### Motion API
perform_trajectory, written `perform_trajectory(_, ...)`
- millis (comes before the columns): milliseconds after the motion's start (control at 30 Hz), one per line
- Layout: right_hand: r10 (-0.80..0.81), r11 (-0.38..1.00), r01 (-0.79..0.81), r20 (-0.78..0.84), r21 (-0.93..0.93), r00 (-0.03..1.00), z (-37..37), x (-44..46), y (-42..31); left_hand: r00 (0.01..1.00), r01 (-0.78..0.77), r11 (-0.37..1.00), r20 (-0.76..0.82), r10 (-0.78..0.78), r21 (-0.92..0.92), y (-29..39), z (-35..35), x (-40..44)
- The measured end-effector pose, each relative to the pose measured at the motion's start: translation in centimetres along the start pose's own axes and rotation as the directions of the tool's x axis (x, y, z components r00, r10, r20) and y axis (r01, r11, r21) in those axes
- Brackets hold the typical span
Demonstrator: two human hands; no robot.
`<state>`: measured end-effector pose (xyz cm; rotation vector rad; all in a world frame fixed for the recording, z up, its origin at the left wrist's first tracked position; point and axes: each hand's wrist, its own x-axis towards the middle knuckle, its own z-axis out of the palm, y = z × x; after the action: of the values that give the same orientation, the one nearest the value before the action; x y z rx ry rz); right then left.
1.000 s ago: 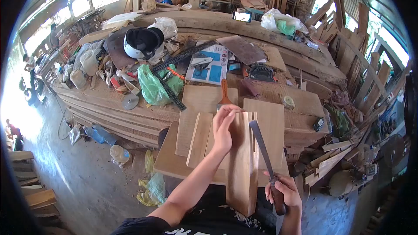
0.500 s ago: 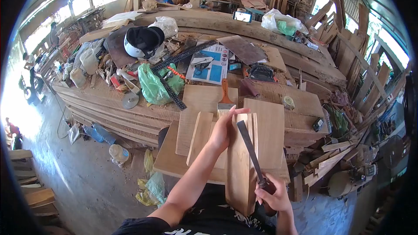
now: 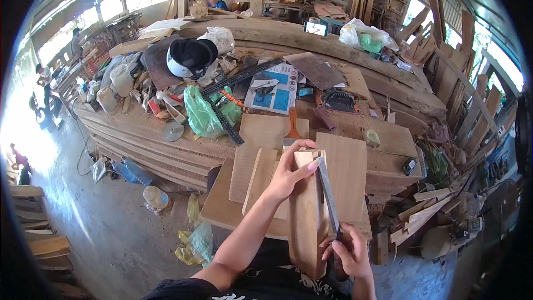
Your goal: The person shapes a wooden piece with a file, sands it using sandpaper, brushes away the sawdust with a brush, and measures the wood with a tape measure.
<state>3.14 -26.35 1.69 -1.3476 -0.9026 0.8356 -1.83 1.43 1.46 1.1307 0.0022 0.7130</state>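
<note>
A long flat metal file [image 3: 328, 195] lies along the right edge of a wooden piece [image 3: 303, 219]. My right hand [image 3: 352, 251] is closed around the file's handle at the near end. At the far end, my left hand [image 3: 287, 175] wraps the top of the wooden piece, its thumb at the file's tip. The piece slants toward my body, its lower end close to my shirt. Under it are flat boards [image 3: 347, 175], with a narrow wooden strip [image 3: 259, 180] to the left. Just beyond my left hand lies a paintbrush [image 3: 292, 124] with an orange handle.
Stacked thick planks [image 3: 388, 80] form the bench. On it are a black-and-white helmet [image 3: 191, 55], a black metal square [image 3: 222, 119], a green plastic bag [image 3: 202, 114], a tape roll [image 3: 372, 138] and a phone [image 3: 316, 28]. Other people are in the background.
The file has come down against the wooden piece's right edge. My left hand has shifted from extended fingers to a grip on the top, thumb at the file's tip.
</note>
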Motion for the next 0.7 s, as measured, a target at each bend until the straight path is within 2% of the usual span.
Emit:
perform_trajectory(100,0.066,0.994,-0.065,0.005,-0.086,0.998,-0.4,-0.2,-0.1,0.999,-0.034,0.999,0.03,0.034,-0.008,0.5,0.2,0.1)
perform_trajectory(200,0.12,0.983,-0.112,0.048,-0.147,0.992,-0.8,-0.2,-0.4,0.995,-0.1,0.991,0.006,0.1,0.091,0.6,0.4,0.5)
perform_trajectory(300,0.097,0.991,-0.096,0.006,-0.095,0.995,-0.3,-0.2,-0.8,0.998,-0.068,0.99,-0.006,0.069,0.122,0.4,0.4,0.6)
perform_trajectory(333,0.065,0.989,-0.064,0.0,-0.132,0.998,-0.3,0.0,-1.1,0.999,-0.048,0.991,-0.011,0.05,0.127,0.5,0.2,0.7)
perform_trajectory(400,0.003,0.98,-0.003,0.003,-0.201,1.0,-0.1,0.4,-1.6,0.99,-0.132,0.968,-0.025,0.141,0.212,0.1,0.0,1.6)
perform_trajectory(433,0.001,0.988,-0.003,-0.011,-0.157,1.0,0.1,0.6,-1.7,0.983,-0.168,0.953,-0.031,0.182,0.251,-0.4,-0.1,2.2)
perform_trajectory(467,0.005,0.994,-0.008,-0.032,-0.113,0.999,0.3,0.6,-1.8,0.992,-0.086,0.983,-0.076,0.099,0.161,-1.2,-0.3,2.7)
perform_trajectory(533,0.029,0.998,-0.033,-0.087,-0.049,0.996,0.7,0.8,-2.2,0.997,-0.013,0.995,-0.07,0.02,0.097,-1.8,-1.3,4.0)
perform_trajectory(600,0.082,0.997,-0.081,-0.055,0.012,0.995,1.3,1.9,-3.3,0.99,0.129,0.982,-0.036,-0.135,-0.138,-2.4,-1.3,5.0)
perform_trajectory(633,0.116,0.992,-0.114,-0.043,0.048,0.992,1.5,1.9,-3.5,0.974,0.209,0.92,-0.014,-0.226,-0.332,-2.3,-1.0,5.4)
perform_trajectory(700,0.14,0.988,-0.138,-0.029,0.062,0.99,1.7,2.1,-3.5,0.981,0.187,0.962,-0.009,-0.193,-0.201,-2.6,-1.2,5.9)
